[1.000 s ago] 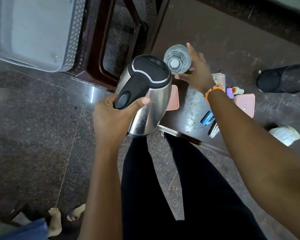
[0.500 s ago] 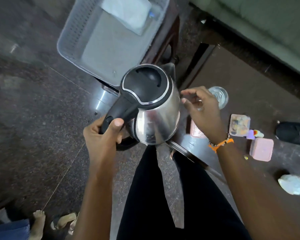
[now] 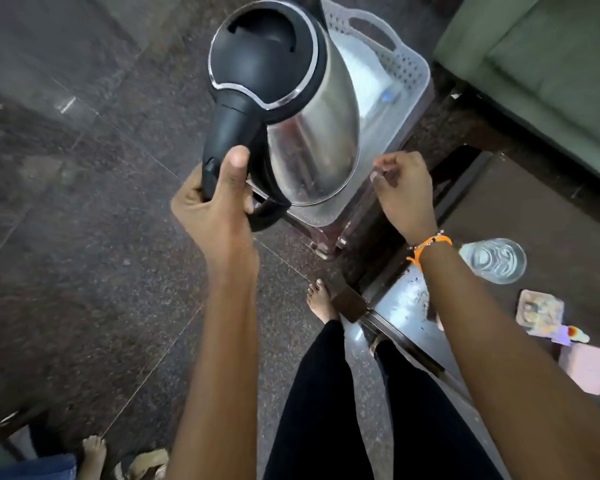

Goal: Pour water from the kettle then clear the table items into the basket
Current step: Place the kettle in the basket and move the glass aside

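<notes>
My left hand [image 3: 215,209] grips the black handle of the steel kettle [image 3: 312,133], which hangs upright over the near end of the white perforated basket [image 3: 409,67]. The basket sits on a dark wooden stool and holds a white packet [image 3: 368,74]. My right hand [image 3: 402,188] hovers just right of the kettle with its fingers loosely curled and holds nothing. A glass of water [image 3: 496,259] stands on the dark table [image 3: 551,216] behind my right wrist.
On the table's right lie a small printed card box [image 3: 539,311], a purple-and-yellow small item [image 3: 570,334] and a pink box [image 3: 589,370]. A green sofa [image 3: 548,60] fills the top right. Another person's bare feet [image 3: 94,452] show at the bottom left on the stone floor.
The kettle has been carried left and forward, away from the glass and over the basket. My right hand let go of the glass and followed beside the kettle.
</notes>
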### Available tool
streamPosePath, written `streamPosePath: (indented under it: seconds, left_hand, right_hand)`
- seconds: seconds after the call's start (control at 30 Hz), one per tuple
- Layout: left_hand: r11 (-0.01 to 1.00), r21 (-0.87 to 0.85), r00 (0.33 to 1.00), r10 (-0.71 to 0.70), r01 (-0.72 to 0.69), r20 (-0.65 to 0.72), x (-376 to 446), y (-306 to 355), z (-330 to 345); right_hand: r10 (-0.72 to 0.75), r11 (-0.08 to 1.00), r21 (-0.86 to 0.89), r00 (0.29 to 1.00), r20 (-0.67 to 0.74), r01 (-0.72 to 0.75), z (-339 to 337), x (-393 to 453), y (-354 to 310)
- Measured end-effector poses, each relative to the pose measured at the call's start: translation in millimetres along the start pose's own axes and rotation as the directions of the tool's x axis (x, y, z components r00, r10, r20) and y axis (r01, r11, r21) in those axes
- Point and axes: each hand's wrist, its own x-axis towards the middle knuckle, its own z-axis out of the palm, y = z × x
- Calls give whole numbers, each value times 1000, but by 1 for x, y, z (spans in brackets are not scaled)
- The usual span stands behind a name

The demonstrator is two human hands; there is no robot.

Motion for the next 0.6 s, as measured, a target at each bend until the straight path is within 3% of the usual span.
streamPosePath:
  seconds: [0.2, 0.6]
  left_hand:
    - [996, 35, 995, -76, 79, -68, 40, -39, 9]
    - [992, 77, 995, -101, 100, 9, 70, -74, 14]
  right_hand:
    - [173, 983, -59, 985, -5, -173, 38, 16, 8]
    - [199, 980, 0, 980, -5, -199, 57, 25, 16]
